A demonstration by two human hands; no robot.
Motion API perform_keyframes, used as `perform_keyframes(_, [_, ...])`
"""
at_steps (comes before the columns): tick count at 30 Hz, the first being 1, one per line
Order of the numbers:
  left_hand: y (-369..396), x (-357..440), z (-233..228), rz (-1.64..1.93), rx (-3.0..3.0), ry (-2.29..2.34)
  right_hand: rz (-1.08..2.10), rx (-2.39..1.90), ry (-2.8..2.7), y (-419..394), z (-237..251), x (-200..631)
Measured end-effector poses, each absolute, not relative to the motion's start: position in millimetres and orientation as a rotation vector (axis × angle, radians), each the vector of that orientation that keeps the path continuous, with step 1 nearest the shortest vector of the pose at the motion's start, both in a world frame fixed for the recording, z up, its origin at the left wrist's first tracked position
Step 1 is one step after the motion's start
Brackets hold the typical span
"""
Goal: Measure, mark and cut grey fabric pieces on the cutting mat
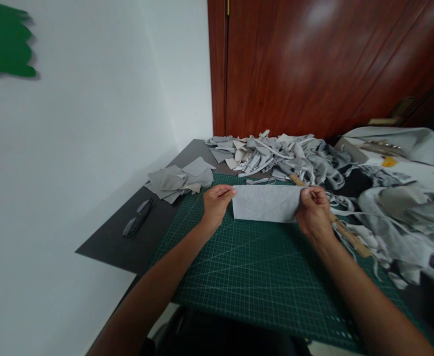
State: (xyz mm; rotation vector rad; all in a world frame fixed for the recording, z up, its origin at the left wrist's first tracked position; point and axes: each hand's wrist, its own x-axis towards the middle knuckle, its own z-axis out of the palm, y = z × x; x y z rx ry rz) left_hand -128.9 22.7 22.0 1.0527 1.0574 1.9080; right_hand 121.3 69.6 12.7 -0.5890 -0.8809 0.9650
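Observation:
A light grey rectangular piece of fabric (267, 202) is stretched between my two hands above a green cutting mat (254, 267) with a pale grid. My left hand (216, 203) pinches its upper left corner between thumb and fingers. At the upper right corner, my right hand (314, 210) grips it the same way. The cloth hangs nearly flat, its long side running left to right. Just right of my right hand, a wooden strip (350, 238) lies partly under fabric scraps; its far end shows behind the cloth.
Flat grey fabric pieces (180, 179) lie to the left, near eyeglasses (138, 218) on the dark tabletop (109, 242). A heap of fabric strips (272, 153) sits at the back before a wooden door (313, 64). More fabric (398, 237) and a white box (406, 170) crowd the right.

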Motion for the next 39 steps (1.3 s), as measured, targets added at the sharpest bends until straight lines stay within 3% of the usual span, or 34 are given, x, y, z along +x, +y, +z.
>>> perform_keyframes(39, [29.9, -150.3, 30.8, 2.097, 1.317, 1.146, 0.964, -0.634, -0.965, 69.1, 14.4, 117.7])
